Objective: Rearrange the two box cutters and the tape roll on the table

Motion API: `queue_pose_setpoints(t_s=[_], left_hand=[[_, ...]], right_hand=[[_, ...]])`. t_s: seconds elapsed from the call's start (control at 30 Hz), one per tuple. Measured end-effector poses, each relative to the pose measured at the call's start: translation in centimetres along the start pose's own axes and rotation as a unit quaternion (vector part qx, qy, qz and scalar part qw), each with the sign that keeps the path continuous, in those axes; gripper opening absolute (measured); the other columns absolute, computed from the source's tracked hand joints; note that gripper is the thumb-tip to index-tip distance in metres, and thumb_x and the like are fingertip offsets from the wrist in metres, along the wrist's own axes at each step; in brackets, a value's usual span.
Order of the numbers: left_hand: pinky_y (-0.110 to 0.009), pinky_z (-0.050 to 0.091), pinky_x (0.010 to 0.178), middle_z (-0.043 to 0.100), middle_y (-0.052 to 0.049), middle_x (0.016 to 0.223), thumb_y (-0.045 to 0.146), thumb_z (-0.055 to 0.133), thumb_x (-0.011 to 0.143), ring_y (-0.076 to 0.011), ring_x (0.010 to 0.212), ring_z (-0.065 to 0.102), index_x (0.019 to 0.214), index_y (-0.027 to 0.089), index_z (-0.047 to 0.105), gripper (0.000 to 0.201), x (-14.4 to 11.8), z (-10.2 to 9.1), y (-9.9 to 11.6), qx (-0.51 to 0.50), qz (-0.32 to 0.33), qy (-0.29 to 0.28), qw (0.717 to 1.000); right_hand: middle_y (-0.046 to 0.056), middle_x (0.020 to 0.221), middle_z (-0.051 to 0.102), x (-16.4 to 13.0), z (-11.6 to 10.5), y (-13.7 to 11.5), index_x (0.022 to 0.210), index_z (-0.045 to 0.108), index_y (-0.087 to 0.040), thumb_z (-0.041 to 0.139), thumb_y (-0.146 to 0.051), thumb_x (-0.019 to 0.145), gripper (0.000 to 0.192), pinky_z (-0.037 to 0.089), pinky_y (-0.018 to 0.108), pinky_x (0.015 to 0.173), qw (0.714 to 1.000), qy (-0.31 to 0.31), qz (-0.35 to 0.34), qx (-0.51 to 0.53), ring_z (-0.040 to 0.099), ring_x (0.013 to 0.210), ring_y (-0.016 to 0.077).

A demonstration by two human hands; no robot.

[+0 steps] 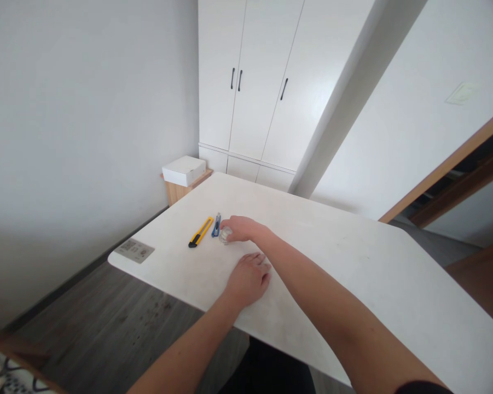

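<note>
Reaching toward the table's (353,257) far left corner, the right hand (241,229) closes its fingers over a small clear jar (225,235).
Likely glass: light, rigid, slippery, breakable, best gripped around its sides; left hand (248,278) rests flat and empty nearby.

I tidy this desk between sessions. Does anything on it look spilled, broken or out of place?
Nothing stands out. The yellow knife and blue knife lie side by side on the white table. The right hand covers a small clear thing; what it is cannot be told. The left hand rests flat.
</note>
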State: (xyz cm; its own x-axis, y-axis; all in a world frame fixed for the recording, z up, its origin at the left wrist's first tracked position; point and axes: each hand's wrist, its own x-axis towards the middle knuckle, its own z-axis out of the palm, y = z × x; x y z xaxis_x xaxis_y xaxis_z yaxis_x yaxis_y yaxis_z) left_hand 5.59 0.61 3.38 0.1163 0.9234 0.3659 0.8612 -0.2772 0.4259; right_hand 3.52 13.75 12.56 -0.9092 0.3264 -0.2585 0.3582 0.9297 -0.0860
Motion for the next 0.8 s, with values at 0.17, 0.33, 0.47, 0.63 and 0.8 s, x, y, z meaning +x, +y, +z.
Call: queue_pose_setpoints(t_s=[0.17, 0.33, 0.47, 0.63, 0.8], left_hand=[[-0.044, 0.043, 0.102, 0.070, -0.009, 0.098, 0.023, 0.054, 0.088, -0.0260, 0.103, 0.061, 0.090, 0.020, 0.069, 0.015, 0.0, 0.3, 0.1, -0.004, -0.007, 0.021, 1.000], [-0.044, 0.045, 0.098, 0.071, -0.008, 0.097, 0.022, 0.054, 0.088, -0.0253, 0.099, 0.062, 0.094, 0.019, 0.068, 0.016, 0.0, 0.4, 0.0, -0.008, -0.007, 0.030, 0.999], [-0.043, 0.045, 0.097, 0.071, -0.008, 0.097, 0.021, 0.054, 0.088, -0.0248, 0.099, 0.062, 0.095, 0.019, 0.068, 0.016, 0.1, 0.3, 0.1, -0.011, -0.009, 0.035, 0.999], [-0.042, 0.044, 0.099, 0.072, -0.008, 0.098, 0.021, 0.054, 0.088, -0.0246, 0.099, 0.062, 0.095, 0.019, 0.068, 0.016, 0.0, 0.4, 0.1, -0.012, -0.009, 0.044, 0.999], [-0.043, 0.044, 0.098, 0.072, -0.008, 0.098, 0.021, 0.054, 0.087, -0.0251, 0.100, 0.062, 0.095, 0.019, 0.069, 0.016, 0.0, 0.6, 0.0, -0.014, -0.005, 0.046, 0.999]], right_hand=[[0.013, 0.126, 0.061, 0.6, 1.0, -1.3, 0.129, 0.057, -0.025, 0.067, -0.031, 0.078, 0.052, 0.051, 0.037, 0.077, 0.999, -0.020, 0.020, -0.025, 0.064, 0.104, 0.0313], [0.011, 0.124, 0.062, 0.7, 1.4, -1.4, 0.131, 0.054, -0.029, 0.067, -0.030, 0.079, 0.053, 0.052, 0.035, 0.076, 0.999, -0.024, 0.021, -0.037, 0.064, 0.105, 0.0291], [0.009, 0.124, 0.062, 0.6, 1.0, -1.6, 0.130, 0.056, -0.030, 0.068, -0.032, 0.080, 0.051, 0.052, 0.034, 0.077, 0.998, -0.026, 0.018, -0.055, 0.063, 0.108, 0.0289], [0.008, 0.125, 0.062, 0.8, 1.0, -1.6, 0.130, 0.056, -0.032, 0.069, -0.035, 0.081, 0.051, 0.052, 0.033, 0.079, 0.998, -0.030, 0.014, -0.061, 0.062, 0.110, 0.0280], [0.008, 0.127, 0.061, 0.9, 1.1, -1.6, 0.133, 0.055, -0.033, 0.068, -0.034, 0.082, 0.052, 0.051, 0.032, 0.079, 0.998, -0.038, 0.014, -0.056, 0.062, 0.111, 0.0277]])
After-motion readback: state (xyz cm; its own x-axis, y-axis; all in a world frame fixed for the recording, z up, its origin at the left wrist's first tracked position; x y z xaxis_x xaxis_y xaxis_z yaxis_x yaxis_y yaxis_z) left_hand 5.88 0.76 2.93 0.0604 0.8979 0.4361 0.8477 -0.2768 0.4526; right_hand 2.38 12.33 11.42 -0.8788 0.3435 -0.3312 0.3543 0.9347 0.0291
